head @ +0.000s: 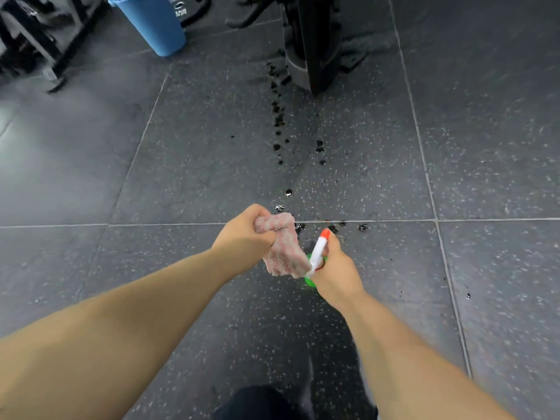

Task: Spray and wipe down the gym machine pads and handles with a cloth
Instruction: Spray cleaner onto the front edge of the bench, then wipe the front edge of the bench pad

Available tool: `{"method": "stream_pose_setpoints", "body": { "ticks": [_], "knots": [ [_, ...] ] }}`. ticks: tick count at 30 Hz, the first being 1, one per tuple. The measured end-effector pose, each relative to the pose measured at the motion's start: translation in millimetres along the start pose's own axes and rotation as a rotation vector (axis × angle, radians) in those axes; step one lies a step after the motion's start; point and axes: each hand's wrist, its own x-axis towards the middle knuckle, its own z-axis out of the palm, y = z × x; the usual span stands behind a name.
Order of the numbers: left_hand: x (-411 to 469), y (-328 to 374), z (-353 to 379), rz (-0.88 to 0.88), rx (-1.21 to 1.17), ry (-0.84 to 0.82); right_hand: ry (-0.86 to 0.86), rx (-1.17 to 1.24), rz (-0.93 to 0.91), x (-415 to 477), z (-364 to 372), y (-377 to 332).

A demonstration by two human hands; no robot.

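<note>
- The person looks down at the dark floor point(188, 153) with 2 arms held out in front.
- The left hand point(244, 236) is curled in a fist round the pink and white cloth point(283, 259). The top of the cloth is bunched in the fingers and the rest hangs down.
- The right hand point(336, 272) is wrapped round the spray bottle point(318, 251). The bottle has a white top, an orange tip and a green body. The tip points up and away from the person, close to the cloth.
- The hanging end of the cloth touches the bottle or lies just in front of it. The blur makes it hard to tell which.
- The step looks like wetting the cloth before going to the machine.
- To do it well, the person should open the cloth out flat and turn the orange tip to face it. A small squeeze is enough, so the spray lands on the cloth and not on the floor.
- A line of dark wet drops point(277, 122) runs along the floor up to the machine point(312, 43). A wet floor may be slippery, so small sprays are best.
- The machine stands well apart from the hands, and no pad or handle is near enough to wipe yet.
- A blue bin point(151, 22) stands to the left of the machine.
</note>
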Motion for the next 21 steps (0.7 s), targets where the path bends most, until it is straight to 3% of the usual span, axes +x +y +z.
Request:
{"method": "stream_pose_setpoints", "body": {
  "ticks": [5, 8, 10, 11, 17, 21],
  "knots": [
    [0.9, 7.9, -1.2, 0.023, -0.028, -0.053, -0.088, -0.002, 0.031, -13.0, -13.2, -8.4],
    [-10.1, 33.3, -19.9, 0.113, -0.091, -0.069, 0.172, 0.012, 0.008, -31.0, -58.3, -34.0],
    [-17.1, 59.7, -38.1, 0.182, -0.143, -0.049, 0.346, 0.225, -0.059, -42.8, -90.2, -74.4],
    [-21.9, 73.9, -47.9, 0.220, -0.167, -0.013, 0.348, 0.366, -0.083, -50.3, -104.1, -99.4],
    [-65.3, 150.9, -128.0, 0.507, -0.398, 0.387, -0.134, 0.806, -0.273, -111.1, -173.3, -227.6],
    [-98.2, 174.7, -189.6, 0.707, -0.614, 0.523, -0.213, 0.854, -0.606, -160.5, -195.4, -280.1]
  ]
}}
